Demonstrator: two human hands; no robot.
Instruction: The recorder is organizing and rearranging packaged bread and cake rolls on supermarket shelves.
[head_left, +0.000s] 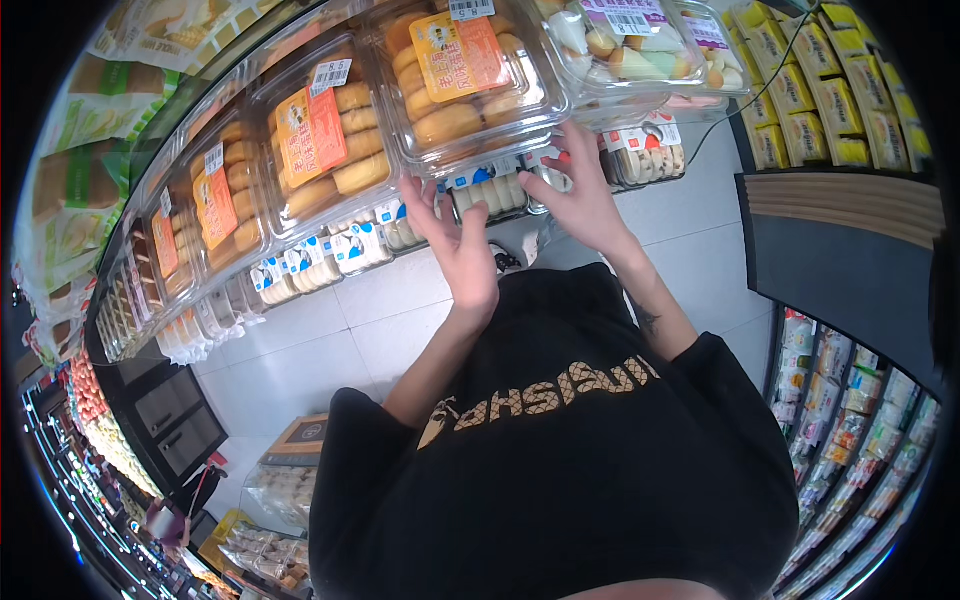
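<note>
A clear plastic box of golden pastries with an orange and yellow label sits at the shelf front, on top of another clear box. My left hand is at its lower left corner, fingers apart and fingertips by the rim. At its lower right corner is my right hand, fingers spread; some fingertips are hidden behind the box edge. Whether either hand bears on the box, I cannot tell. To the left stands a similar pastry box. Below my fingers lies a pack of pale rolls with a blue and white label.
More pastry boxes line the curved shelf at left. Boxes of pale green and white sweets stand at upper right. Yellow packs fill a rack beside a dark counter. Stacked goods stand on the tiled floor behind me.
</note>
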